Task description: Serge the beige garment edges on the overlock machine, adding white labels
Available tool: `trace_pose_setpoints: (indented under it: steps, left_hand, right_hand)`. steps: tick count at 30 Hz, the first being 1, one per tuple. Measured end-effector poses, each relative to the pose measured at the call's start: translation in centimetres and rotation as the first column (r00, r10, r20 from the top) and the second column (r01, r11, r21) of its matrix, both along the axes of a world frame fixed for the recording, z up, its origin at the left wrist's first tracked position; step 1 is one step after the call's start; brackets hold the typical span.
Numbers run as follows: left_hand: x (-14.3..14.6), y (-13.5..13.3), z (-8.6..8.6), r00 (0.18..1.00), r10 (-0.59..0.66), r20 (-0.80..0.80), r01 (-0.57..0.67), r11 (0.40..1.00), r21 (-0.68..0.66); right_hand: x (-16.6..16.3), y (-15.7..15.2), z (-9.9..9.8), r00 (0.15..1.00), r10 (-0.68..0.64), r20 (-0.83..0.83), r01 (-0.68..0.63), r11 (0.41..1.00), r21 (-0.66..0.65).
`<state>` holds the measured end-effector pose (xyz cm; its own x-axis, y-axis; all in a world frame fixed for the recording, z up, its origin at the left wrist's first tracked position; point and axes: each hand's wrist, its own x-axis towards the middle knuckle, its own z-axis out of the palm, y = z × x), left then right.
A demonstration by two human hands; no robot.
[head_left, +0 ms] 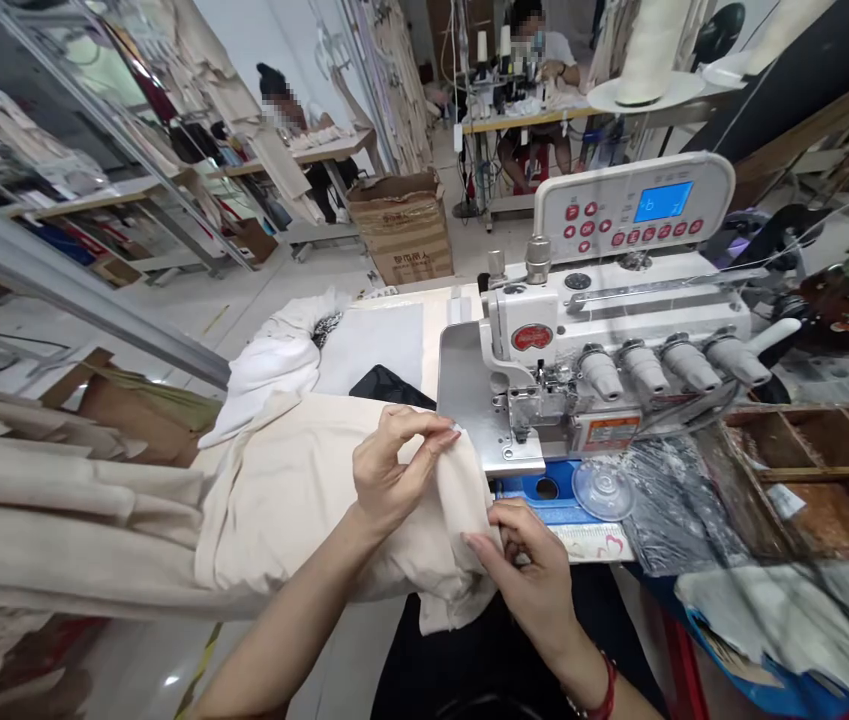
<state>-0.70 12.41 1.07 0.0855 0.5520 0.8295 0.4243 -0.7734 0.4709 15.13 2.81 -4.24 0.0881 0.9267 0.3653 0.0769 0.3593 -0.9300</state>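
A cream garment (296,490) is spread over the left of the sewing table and hangs over its front edge. My left hand (394,465) pinches the far end of a folded edge of it, with thumb and forefinger pressed together. Lower down the same edge, my right hand (533,570) grips the fabric between thumb and fingers. The held edge lies just left of and in front of the metal plate of a white overlock sewing machine (619,310), apart from its presser foot (521,425).
A dark phone (386,385) and white cloth (274,360) lie behind the garment. At right are a clear round dish (604,490) and a wooden compartment tray (806,470). A cardboard box (405,225) stands beyond the table. Two people sit at far tables.
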Motion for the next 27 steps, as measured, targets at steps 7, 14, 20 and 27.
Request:
trace_pose_setpoints:
  steps: [7, 14, 20, 27]
  left_hand:
    - [0.0, -0.3, 0.5, 0.991, 0.027, -0.130, -0.025, 1.000, 0.013]
    - [-0.3, -0.1, 0.5, 0.955, 0.058, -0.291, -0.054, 0.998, 0.023]
    - [-0.4, 0.3, 1.0, 0.896, 0.094, -0.433, -0.107, 0.994, -0.005]
    - [0.5, 0.3, 1.3, 0.812, 0.144, -0.565, -0.285, 0.943, -0.170]
  right_hand:
    - [0.5, -0.4, 1.0, 0.998, 0.069, -0.015, -0.069, 0.997, -0.025]
    - [-0.7, -0.7, -2.2, 0.985, 0.040, -0.169, -0.083, 0.963, -0.256]
    - [-0.5, -0.7, -0.7, 0.981, 0.060, -0.184, -0.099, 0.972, -0.211]
    - [-0.4, -0.7, 0.8, 0.982, 0.065, -0.179, -0.098, 0.978, -0.183]
